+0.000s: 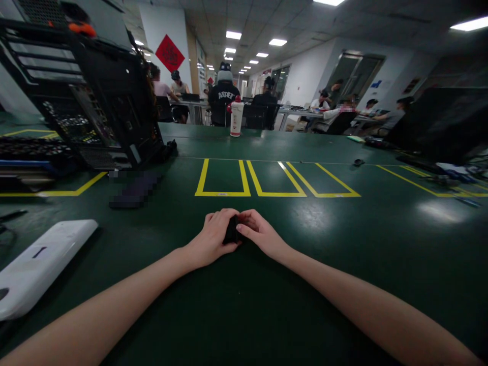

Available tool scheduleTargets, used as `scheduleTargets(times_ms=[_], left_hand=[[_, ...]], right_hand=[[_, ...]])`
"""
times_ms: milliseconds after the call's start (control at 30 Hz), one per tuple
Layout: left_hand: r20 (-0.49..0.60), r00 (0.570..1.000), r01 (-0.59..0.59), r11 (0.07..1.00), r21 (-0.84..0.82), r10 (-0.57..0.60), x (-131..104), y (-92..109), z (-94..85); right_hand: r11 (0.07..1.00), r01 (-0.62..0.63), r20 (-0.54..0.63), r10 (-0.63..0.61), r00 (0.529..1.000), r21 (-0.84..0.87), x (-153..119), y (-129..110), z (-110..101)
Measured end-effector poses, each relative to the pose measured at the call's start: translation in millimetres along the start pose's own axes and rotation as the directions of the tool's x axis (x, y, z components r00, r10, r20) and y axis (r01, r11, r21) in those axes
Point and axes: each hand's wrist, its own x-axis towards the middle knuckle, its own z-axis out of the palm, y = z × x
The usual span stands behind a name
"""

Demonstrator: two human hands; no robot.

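Note:
Between my two hands, low over the dark green table (pixel 244 305), is a small black block-like object (pixel 231 232); its exact kind does not show. My left hand (pixel 214 235) is wrapped round it from the left, fingers over the top and thumb along the near side. From the right, my right hand (pixel 263 235) meets it, thumb and curled fingers closed at its right edge. Much of the object is covered by my fingers. Yellow tape outlines (pixel 223 194) lie on the table just beyond my hands.
An open black computer case (pixel 114 117) stands at the left, with a blurred dark flat item (pixel 137 189) before it. A white oblong device (pixel 46 264) lies near left. At the back stands a white cup (pixel 237 119). Cables and a dark monitor (pixel 442 122) are at right; people sit beyond.

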Motion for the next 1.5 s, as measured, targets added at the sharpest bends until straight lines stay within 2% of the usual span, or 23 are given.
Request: scheduleTargets(times_ms=[233, 567, 800, 1000, 1133, 1300, 1500], left_hand=[[0.01, 1.0, 0.015, 1.0, -0.016, -0.015, 0.8, -0.8, -0.1], [0.042, 0.998, 0.045, 0.998, -0.042, -0.044, 3.6, 0.2, -3.3], [0.028, 0.999, 0.03, 0.999, -0.037, -0.029, 2.0, -2.7, -1.8], [0.039, 0.999, 0.031, 0.999, -0.007, -0.031, 2.1, -2.0, -1.0], [0.05, 0.998, 0.027, 0.999, -0.02, -0.026, 2.1, -2.3, -2.5], [0.04, 0.999, 0.032, 0.999, -0.034, -0.031, 1.6, -2.7, -3.0], [0.034, 0.999, 0.036, 0.999, -0.04, -0.035, 2.1, -2.6, -2.5]], right_hand=[[0.996, 0.057, 0.14, -0.066, 0.988, 0.072, -2.5, -2.0, -4.4], [0.999, -0.047, 0.073, 0.047, 0.996, -0.011, -2.5, -6.3, -5.6], [0.994, -0.011, 0.194, -0.01, 0.981, 0.11, 1.0, -0.4, -10.7], [0.997, 0.0, 0.083, -0.006, 0.997, 0.074, 2.4, 0.4, -6.5], [0.999, -0.048, 0.101, 0.045, 0.994, 0.027, 1.4, -2.5, -7.0], [0.996, -0.008, 0.174, -0.008, 0.985, 0.089, -0.9, -4.0, -9.1], [0.998, -0.025, 0.105, 0.018, 0.994, 0.06, -0.9, -5.4, -6.7]])
